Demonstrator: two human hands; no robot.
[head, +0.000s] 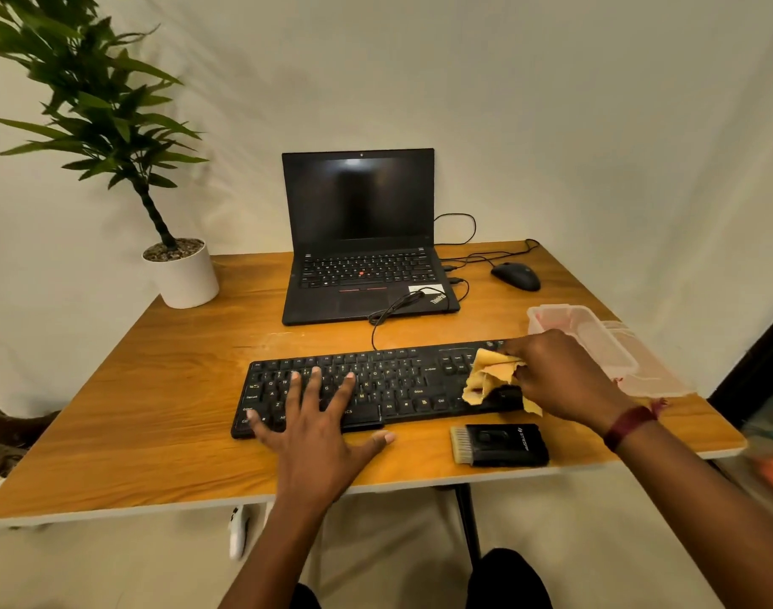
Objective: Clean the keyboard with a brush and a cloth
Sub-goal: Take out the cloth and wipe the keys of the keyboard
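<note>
Left hand [319, 428] lies flat on the keyboard's [398, 380] left half, fingers [316, 382] straight and spread across the keys. Right hand [565, 380] has the yellow cloth [490, 375] bunched in curled fingers, pressed onto the keyboard's right end. The brush [499, 445] lies on the surface [156, 410] just in front of that end, untouched. Laptop [362, 239] sits behind the keyboard.

One black keyboard [398, 384], one crumpled yellow cloth [490, 375], one black brush [503, 443], one black laptop [362, 257] (lid open), one black mouse [515, 276], one white-potted plant [182, 274].
</note>
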